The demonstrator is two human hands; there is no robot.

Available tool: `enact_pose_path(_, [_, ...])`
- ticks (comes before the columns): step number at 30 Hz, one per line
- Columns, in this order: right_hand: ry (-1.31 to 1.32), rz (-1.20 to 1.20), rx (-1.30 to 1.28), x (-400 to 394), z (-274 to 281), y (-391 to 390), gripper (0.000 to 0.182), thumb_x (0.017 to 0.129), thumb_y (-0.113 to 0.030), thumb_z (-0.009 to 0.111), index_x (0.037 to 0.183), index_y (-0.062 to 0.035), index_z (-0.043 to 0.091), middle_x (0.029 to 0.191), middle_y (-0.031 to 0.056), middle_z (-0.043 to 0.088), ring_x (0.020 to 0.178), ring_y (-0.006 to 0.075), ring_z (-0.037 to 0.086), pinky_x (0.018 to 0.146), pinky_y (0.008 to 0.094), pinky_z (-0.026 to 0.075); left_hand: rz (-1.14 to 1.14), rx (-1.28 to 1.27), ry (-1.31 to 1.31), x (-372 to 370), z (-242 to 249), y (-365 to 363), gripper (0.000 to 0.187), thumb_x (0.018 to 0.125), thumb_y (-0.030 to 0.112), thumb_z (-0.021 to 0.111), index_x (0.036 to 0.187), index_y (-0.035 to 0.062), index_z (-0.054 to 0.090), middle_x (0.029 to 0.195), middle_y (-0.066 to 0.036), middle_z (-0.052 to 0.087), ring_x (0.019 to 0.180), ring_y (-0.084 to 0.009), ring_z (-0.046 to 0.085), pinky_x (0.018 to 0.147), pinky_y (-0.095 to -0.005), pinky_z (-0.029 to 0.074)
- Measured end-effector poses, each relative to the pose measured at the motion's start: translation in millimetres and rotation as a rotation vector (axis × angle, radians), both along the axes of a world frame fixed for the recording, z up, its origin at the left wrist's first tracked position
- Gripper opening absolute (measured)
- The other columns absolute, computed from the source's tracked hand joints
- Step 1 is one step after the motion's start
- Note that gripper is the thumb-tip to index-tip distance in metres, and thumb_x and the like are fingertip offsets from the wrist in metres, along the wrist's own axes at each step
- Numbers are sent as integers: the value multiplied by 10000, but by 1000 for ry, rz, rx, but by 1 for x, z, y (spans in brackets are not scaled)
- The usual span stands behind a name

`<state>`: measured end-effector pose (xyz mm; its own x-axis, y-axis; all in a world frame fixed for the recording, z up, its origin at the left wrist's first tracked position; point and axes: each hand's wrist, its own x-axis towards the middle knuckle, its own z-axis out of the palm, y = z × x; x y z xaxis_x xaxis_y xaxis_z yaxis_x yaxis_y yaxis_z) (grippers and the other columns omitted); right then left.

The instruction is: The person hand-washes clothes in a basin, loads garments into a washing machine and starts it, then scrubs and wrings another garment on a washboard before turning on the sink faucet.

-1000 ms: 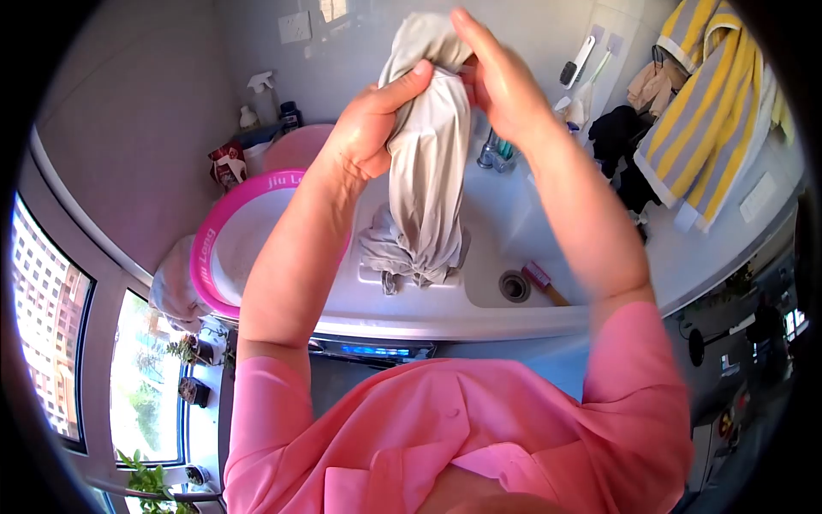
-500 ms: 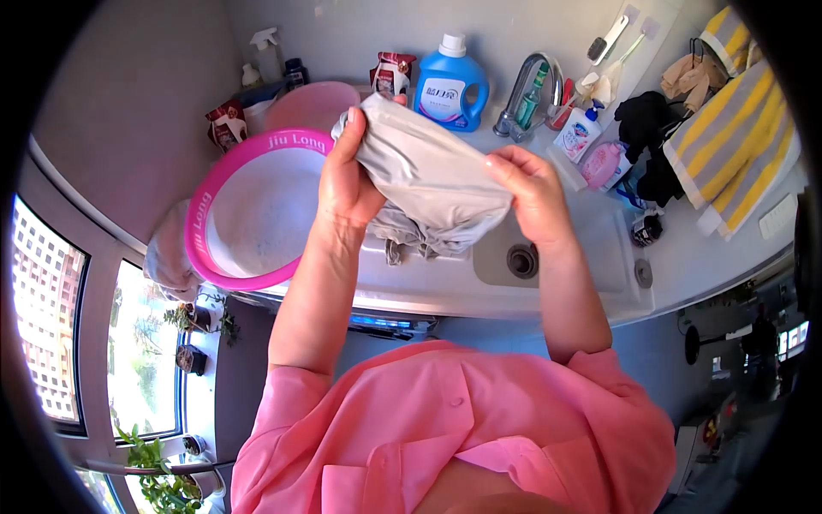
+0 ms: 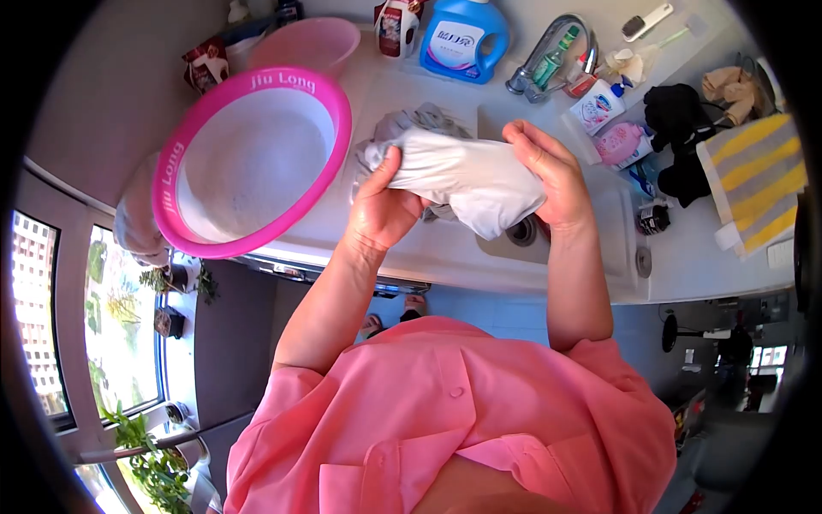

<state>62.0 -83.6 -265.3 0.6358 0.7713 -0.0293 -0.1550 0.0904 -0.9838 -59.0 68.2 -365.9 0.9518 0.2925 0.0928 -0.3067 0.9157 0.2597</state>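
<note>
A wet, light grey piece of cloth is stretched in a thick bunch between my two hands over the counter. My left hand grips its left end, thumb on top. At the other end my right hand closes around the fabric, its fingertips raised above the upper edge. A low fold hangs down between them and partly covers the sink drain. Behind the cloth lies a darker grey crumpled heap of fabric, partly hidden by it.
To the left stands a pink-rimmed white basin, with a pale pink basin behind it. A blue detergent bottle and a faucet are at the back. Soap bottles and a striped yellow towel line the right.
The cloth, spread out flat and tilted before, is now gathered into a bunch and held lower. Both hands have shifted right and turned palms inward. The view has tipped further down.
</note>
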Motion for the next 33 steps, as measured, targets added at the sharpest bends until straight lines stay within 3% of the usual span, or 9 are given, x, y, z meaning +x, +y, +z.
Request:
enact_pose_path(4, [-30, 177, -60, 21, -6, 5, 150, 897, -207, 559, 942, -64, 562, 825, -72, 462, 790, 19, 400, 737, 160, 321, -166, 156, 168, -13, -27, -2, 621, 895, 537, 433, 1240, 21, 453, 1168, -123, 565, 989, -226, 592, 792, -341, 505])
enact_pose_path(7, [-107, 280, -182, 31, 1, 7, 143, 905, -210, 544, 928, -69, 549, 831, -74, 447, 776, 19, 381, 728, 155, 304, -635, 544, 326, -48, -29, 22, 745, 876, 650, 310, 940, -20, 629, 756, -89, 650, 679, -196, 642, 550, -263, 514])
enact_pose_path(10, [-153, 362, -234, 37, 4, 9, 145, 908, -214, 537, 926, -70, 543, 832, -79, 434, 763, 17, 362, 710, 155, 293, -383, 1046, 615, -64, -8, 33, 676, 905, 593, 339, 773, -1, 633, 611, -58, 613, 558, -168, 607, 537, -224, 486])
enact_pose_path(16, [-278, 525, -273, 27, 7, 17, 154, 908, -223, 534, 910, -69, 532, 833, -83, 430, 752, 11, 351, 678, 157, 288, 601, 1451, 71, -12, 14, 12, 112, 875, 150, 532, 867, 55, 590, 1063, -67, 616, 1115, -226, 492, 957, -329, 336])
enact_pose_path(19, [-234, 522, -262, 28, 11, 15, 144, 913, -215, 525, 908, -71, 524, 829, -79, 432, 745, 13, 350, 669, 155, 285, 446, 1699, 20, -1, 7, 29, 84, 777, 84, 621, 850, 66, 585, 1116, -39, 603, 1218, -265, 411, 1031, -399, 240])
enact_pose_path(22, [-141, 543, -261, 32, 15, 8, 137, 913, -207, 521, 912, -70, 518, 846, -68, 460, 770, 8, 379, 676, 155, 301, 456, 1616, 32, -3, 6, 38, 124, 740, 81, 667, 829, 66, 582, 1078, -46, 616, 1227, -272, 411, 1027, -438, 238])
enact_pose_path(24, [-127, 468, -276, 32, 15, 3, 133, 909, -201, 529, 915, -69, 517, 840, -52, 494, 784, 12, 432, 681, 163, 345, 453, 1617, 25, -6, 3, 41, 139, 756, 60, 673, 807, 64, 544, 1063, -60, 622, 1131, -222, 480, 968, -385, 322])
enact_pose_path(26, [-251, 444, -316, 36, 8, 1, 144, 907, -199, 536, 941, -60, 528, 836, -46, 511, 771, 20, 454, 676, 169, 363, 85, 1081, 128, -8, -4, 38, 155, 803, 48, 651, 820, 73, 499, 930, -28, 612, 941, -127, 519, 823, -279, 396])
enact_pose_path(33, [-423, 477, -635, 37, -5, 1, 211, 885, -177, 587, 972, 12, 618, 825, -3, 605, 755, 54, 528, 665, 209, 428, 138, 913, 161, -9, -30, 25, 142, 850, 34, 605, 858, 87, 473, 795, 45, 472, 792, -47, 463, 692, -192, 366])
